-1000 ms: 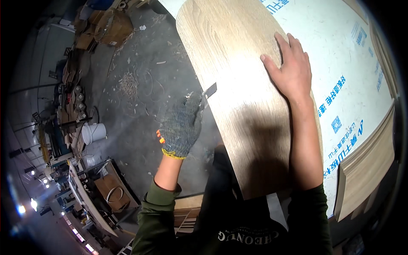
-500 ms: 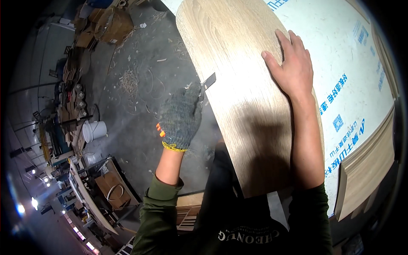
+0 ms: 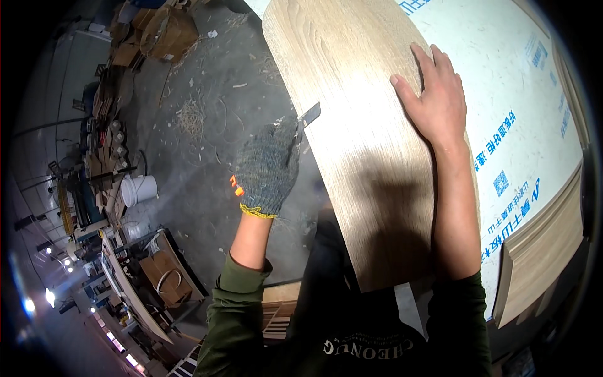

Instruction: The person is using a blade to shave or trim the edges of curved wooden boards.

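Observation:
A wood-grain board (image 3: pixel 352 125) with a rounded far end lies in front of me, its near end close to my body. My left hand (image 3: pixel 267 166), in a dark grey knit glove with a yellow cuff, is closed round a utility knife (image 3: pixel 311 114). Its wide blade lies across the board's left edge, and an orange bit of the handle sticks out near the wrist; the rest is hidden by the glove. Bare and spread, my right hand (image 3: pixel 440 103) rests on the board's right edge, with the thumb on its top face.
Under the board is a white sheet (image 3: pixel 496 138) with blue print. Stacked wood panels (image 3: pixel 540 251) stand at the right. Shavings (image 3: pixel 190 119) litter the grey floor on the left. A white bucket (image 3: pixel 139 190), cardboard boxes (image 3: pixel 169 34) and a cart (image 3: pixel 166 276) stand farther left.
My left hand has moved slightly away from me along the board's left edge with the knife. My right hand has shifted a touch to the right, still on the board.

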Action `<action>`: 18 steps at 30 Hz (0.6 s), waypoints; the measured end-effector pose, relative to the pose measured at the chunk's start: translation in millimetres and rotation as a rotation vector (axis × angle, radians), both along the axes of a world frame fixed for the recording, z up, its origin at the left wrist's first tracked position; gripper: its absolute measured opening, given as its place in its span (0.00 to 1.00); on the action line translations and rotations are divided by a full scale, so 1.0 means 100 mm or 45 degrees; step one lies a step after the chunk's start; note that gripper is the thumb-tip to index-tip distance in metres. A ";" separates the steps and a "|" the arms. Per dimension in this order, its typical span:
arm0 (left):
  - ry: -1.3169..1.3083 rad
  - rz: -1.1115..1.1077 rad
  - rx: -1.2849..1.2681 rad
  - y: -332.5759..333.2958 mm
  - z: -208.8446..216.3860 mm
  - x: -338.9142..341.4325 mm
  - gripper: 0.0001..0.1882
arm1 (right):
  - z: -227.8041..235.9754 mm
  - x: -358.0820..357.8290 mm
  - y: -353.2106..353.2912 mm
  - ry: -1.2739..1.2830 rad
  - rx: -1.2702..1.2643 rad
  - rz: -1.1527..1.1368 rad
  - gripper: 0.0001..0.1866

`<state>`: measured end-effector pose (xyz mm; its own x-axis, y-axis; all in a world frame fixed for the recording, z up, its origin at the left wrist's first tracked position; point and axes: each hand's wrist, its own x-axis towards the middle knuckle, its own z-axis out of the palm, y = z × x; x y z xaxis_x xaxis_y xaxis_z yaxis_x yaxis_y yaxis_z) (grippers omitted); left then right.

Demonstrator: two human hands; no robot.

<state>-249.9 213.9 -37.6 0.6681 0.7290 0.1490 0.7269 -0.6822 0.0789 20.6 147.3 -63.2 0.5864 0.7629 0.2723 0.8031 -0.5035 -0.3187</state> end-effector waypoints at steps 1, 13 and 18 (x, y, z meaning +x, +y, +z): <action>0.012 0.017 0.000 0.00 0.00 0.00 0.21 | 0.00 0.00 0.00 0.004 0.001 0.003 0.36; -0.081 -0.109 0.200 0.12 -0.09 -0.04 0.20 | 0.01 -0.01 0.00 0.001 0.011 0.019 0.36; -0.011 -0.031 0.077 0.12 -0.08 0.02 0.20 | 0.00 0.01 -0.01 -0.005 -0.007 0.002 0.36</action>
